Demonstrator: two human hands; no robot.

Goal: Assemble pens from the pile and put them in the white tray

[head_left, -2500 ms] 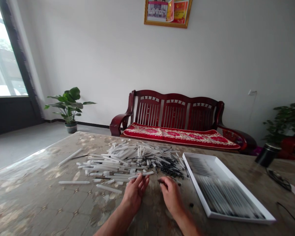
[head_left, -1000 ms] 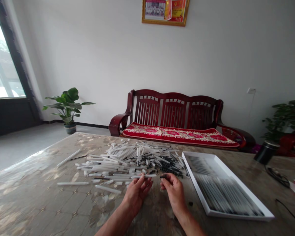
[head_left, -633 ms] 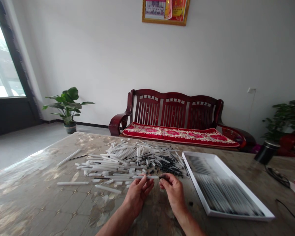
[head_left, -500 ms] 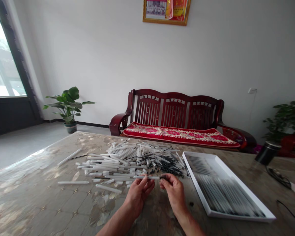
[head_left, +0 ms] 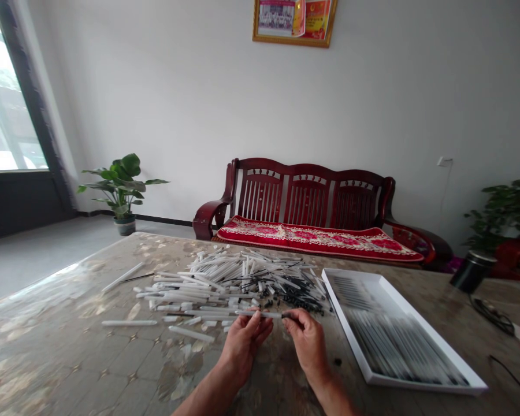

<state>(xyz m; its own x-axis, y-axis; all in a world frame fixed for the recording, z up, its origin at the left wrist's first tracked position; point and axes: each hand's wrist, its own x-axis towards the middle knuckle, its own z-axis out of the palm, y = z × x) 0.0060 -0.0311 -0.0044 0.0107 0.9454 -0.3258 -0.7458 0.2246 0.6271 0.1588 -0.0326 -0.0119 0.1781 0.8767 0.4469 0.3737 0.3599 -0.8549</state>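
Observation:
A whitish pen barrel (head_left: 268, 314) lies level between my two hands, above the table's near middle. My left hand (head_left: 248, 338) pinches it around its middle, thumb on top. At the barrel's right end, the fingers of my right hand (head_left: 305, 332) are closed on a small dark end piece that touches the barrel; the fingertips partly hide it. Just beyond the hands spreads a heap of white pen parts (head_left: 216, 277), with thin black refills among them. Small black plugs (head_left: 301, 301) lie at the heap's right side.
To the right stands a shallow white box (head_left: 359, 358) with rows of pens inside. One loose black plug (head_left: 338, 362) lies near my right wrist. Loose white barrels (head_left: 129, 323) are on the left. A black cup (head_left: 472, 271) and cable are far right; a wooden bench (head_left: 307, 196) stands behind.
Both hands stay almost in place, still on the barrel. The right fingers have shifted very slightly to the right at the barrel's dark end.

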